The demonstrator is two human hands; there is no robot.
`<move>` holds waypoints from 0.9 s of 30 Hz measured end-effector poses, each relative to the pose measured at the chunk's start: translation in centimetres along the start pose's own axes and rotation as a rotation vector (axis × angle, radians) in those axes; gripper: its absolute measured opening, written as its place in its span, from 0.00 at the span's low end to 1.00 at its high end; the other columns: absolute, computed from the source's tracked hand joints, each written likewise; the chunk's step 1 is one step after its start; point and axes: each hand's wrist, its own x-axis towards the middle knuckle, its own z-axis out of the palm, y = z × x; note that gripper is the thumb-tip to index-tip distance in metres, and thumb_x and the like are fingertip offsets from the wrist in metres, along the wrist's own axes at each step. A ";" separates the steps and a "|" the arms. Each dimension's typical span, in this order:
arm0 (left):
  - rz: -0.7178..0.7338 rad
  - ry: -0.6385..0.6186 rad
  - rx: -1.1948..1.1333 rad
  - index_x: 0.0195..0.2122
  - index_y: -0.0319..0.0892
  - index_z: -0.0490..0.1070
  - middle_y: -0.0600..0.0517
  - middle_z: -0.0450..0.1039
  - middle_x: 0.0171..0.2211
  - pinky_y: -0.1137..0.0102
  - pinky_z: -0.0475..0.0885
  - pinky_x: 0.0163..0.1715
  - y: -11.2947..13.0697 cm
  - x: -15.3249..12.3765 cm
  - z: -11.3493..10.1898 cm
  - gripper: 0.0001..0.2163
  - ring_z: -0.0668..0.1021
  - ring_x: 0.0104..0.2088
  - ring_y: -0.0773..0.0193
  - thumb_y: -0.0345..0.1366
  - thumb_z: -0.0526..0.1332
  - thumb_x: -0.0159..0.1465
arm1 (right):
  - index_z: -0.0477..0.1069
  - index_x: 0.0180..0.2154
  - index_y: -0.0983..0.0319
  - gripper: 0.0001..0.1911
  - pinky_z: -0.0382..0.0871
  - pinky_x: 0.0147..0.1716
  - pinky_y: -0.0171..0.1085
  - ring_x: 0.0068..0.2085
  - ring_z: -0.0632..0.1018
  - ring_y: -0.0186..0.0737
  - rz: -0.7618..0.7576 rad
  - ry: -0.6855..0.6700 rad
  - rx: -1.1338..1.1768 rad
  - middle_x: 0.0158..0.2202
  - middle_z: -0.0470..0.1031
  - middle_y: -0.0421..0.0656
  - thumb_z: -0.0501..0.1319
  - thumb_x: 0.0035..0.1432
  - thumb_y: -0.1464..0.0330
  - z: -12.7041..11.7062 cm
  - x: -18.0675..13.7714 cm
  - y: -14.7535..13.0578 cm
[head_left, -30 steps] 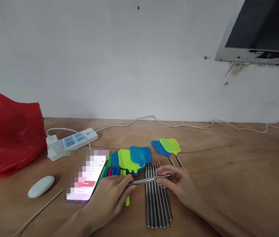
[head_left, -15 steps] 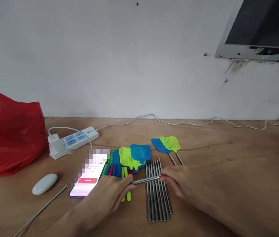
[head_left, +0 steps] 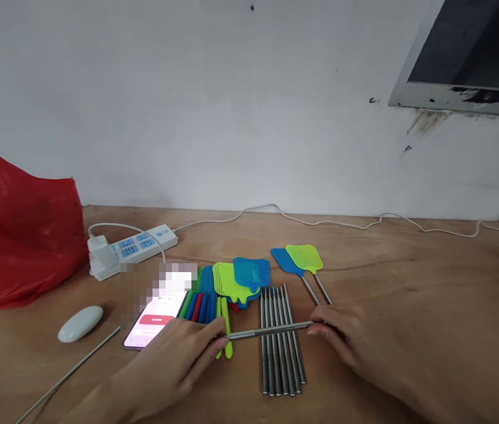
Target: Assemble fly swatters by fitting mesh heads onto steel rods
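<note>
My left hand (head_left: pixel 178 356) pinches one end of a thin metal rod (head_left: pixel 271 331), and my right hand (head_left: pixel 355 338) pinches the other end. The rod is level, with a step in thickness along it, and crosses above a row of several similar metal rods (head_left: pixel 280 368) lying side by side. Behind my left hand lie green, blue, red and yellow-green plastic handles (head_left: pixel 204 307), partly covered by it. Beyond them is a pile of blue and yellow-green mesh fly swatter heads (head_left: pixel 233 280). Two fly swatters with metal shafts (head_left: pixel 304 259) lie behind my right hand.
A lit phone (head_left: pixel 156 318) lies left of the handles, near a white oval object (head_left: pixel 80 324). Farther back are a white power strip (head_left: pixel 143 247) with a plug and a red plastic bag (head_left: pixel 23 241). A thin white cable (head_left: pixel 320 223) runs along the wall.
My hands have moved apart, the right one to the right and the left one slightly left and down. More of the rod's length shows between them.
</note>
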 end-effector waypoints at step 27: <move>0.032 0.004 0.143 0.37 0.45 0.66 0.52 0.77 0.27 0.69 0.56 0.19 0.8 0.6 0.9 0.18 0.77 0.21 0.57 0.39 0.39 0.77 | 0.71 0.40 0.58 0.12 0.64 0.31 0.36 0.32 0.76 0.38 -0.082 -0.095 0.047 0.33 0.77 0.41 0.50 0.71 0.68 0.7 -0.1 -1.2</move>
